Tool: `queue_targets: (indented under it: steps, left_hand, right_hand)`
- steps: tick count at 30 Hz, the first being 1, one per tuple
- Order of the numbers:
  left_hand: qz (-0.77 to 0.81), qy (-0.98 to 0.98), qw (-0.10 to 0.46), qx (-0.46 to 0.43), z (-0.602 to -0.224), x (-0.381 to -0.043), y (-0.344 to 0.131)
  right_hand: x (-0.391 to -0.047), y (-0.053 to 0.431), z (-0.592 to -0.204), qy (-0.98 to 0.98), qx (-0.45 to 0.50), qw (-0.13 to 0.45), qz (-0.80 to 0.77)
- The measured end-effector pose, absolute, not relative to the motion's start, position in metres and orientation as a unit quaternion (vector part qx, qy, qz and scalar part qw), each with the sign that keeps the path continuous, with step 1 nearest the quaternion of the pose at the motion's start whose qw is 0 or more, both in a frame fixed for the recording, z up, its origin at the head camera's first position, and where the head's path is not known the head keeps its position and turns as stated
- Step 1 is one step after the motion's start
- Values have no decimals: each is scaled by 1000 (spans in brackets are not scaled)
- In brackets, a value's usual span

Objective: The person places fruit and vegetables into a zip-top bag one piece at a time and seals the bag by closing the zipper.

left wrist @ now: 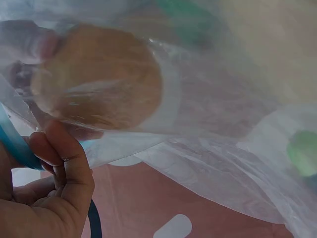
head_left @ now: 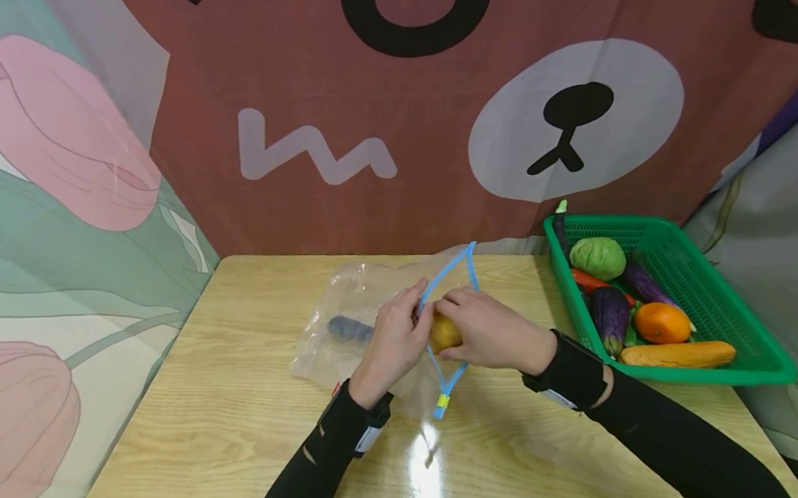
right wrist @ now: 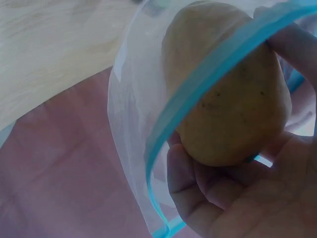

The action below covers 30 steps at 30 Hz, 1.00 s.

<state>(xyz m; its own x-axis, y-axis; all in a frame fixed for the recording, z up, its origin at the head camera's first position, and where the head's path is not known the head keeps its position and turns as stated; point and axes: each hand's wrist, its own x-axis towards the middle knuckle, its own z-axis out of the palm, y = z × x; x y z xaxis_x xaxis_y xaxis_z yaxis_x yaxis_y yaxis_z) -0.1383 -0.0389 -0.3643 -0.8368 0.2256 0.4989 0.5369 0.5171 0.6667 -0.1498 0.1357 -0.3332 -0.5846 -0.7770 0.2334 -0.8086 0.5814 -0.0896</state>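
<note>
From my head, my left hand [head_left: 394, 337] pinches the clear bag [head_left: 367, 290] by its blue edge over the counter [head_left: 213, 402]; my right hand [head_left: 497, 330] grips a yellow-brown fruit [head_left: 445, 333] at its mouth. My left wrist shows the fruit through plastic. At my right wrist, the blue edge crosses before it.

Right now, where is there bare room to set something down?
The table is bare left of the clear bag and between the black sleeves. A narrower strip lies between the bag and the green basket, beyond the right grip. The basket's right side has room; its left is packed. The bag's mouth is crowded: left grip, right grip, yellow produce.
</note>
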Motion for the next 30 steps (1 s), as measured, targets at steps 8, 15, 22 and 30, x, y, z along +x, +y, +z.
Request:
queue_targets:
  steps: [8, 15, 22, 30]
  left_hand:
    - [-450, -846, 173, -229, -362, -137, -38]
    - [-449, -846, 176, -228, -362, -138, -37]
    - [-453, -843, 180, -228, -362, -138, -37]
    - [-450, -845, 182, -225, -362, -139, -38]
  right_hand:
    - [-153, 134, -334, -889, 442, 68, 98]
    - [-155, 135, -335, -893, 436, 50, 96]
    - [-154, 138, -335, -898, 425, 40, 102]
    - [-151, 161, -325, -911, 381, 63, 143]
